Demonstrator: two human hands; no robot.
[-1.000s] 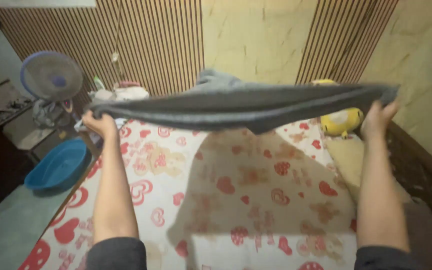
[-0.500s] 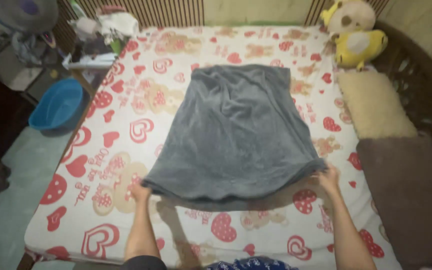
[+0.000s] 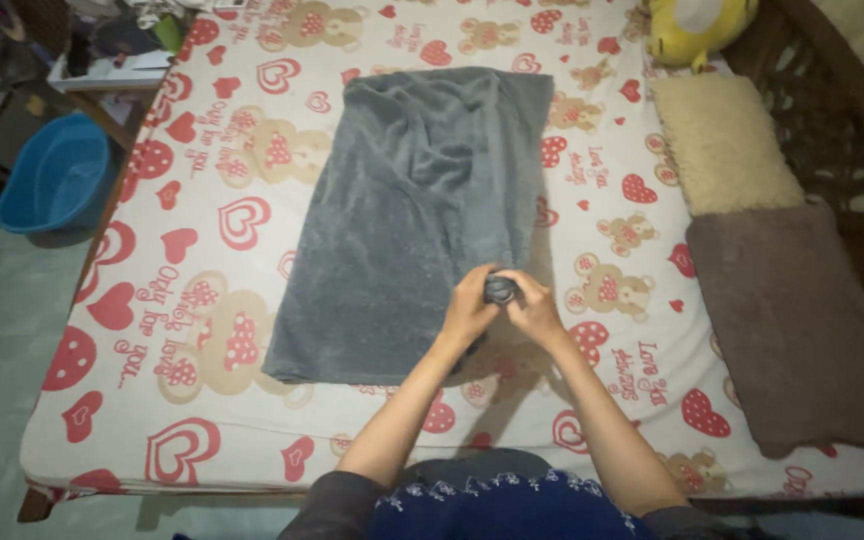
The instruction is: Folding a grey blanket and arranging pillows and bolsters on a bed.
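Both hands pinch one corner of a grey towel (image 3: 407, 220) spread on the bed.

Left hand (image 3: 469, 308) & right hand (image 3: 532, 308) meet at towel's near right corner, fingers (image 3: 505, 281) of both closed tight on a small bunched wad of fabric; rest of towel lies mostly flat on the heart-and-bear print bedsheet (image 3: 202, 260), w/ creases up the middle. Looks soft, plush, limp, prob light: won't hold shape, will drape & sag from any grip point, not slippery or fragile. Best held by corners or along an edge, pinch grip. Nearby: cream cushion (image 3: 722, 140) & brown cushion (image 3: 792, 320) at bed's right side, yellow plush toy (image 3: 692, 30) at far end, blue basin (image 3: 52, 175) on floor to the left.
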